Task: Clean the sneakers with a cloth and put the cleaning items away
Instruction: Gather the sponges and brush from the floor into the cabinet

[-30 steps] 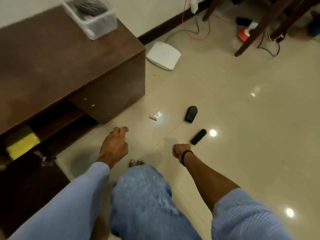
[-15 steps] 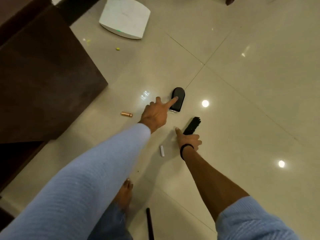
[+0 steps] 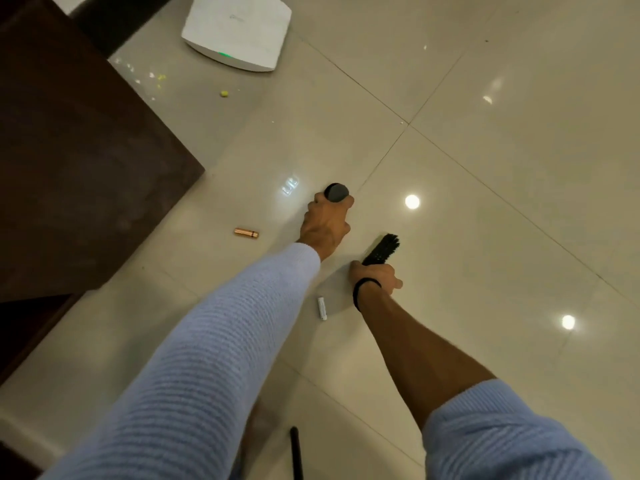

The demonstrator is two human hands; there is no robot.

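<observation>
My left hand (image 3: 327, 225) is closed around a black oval polish applicator (image 3: 336, 192) on the tiled floor; only its rounded far end shows above my fingers. My right hand (image 3: 375, 277) grips the near end of a black bristle brush (image 3: 382, 249), whose bristled end points away from me. No sneakers or cloth are in view.
A small copper tube (image 3: 246, 233) lies left of my left hand. A short white tube (image 3: 322, 308) lies by my right wrist. A dark wooden cabinet (image 3: 76, 161) fills the left side. A white flat device (image 3: 239, 31) sits at the top. A thin black stick (image 3: 295, 452) lies near the bottom edge.
I bent down toward the floor. My left hand went from pointing at the black applicator to closing around it. My right hand closed on the brush.
</observation>
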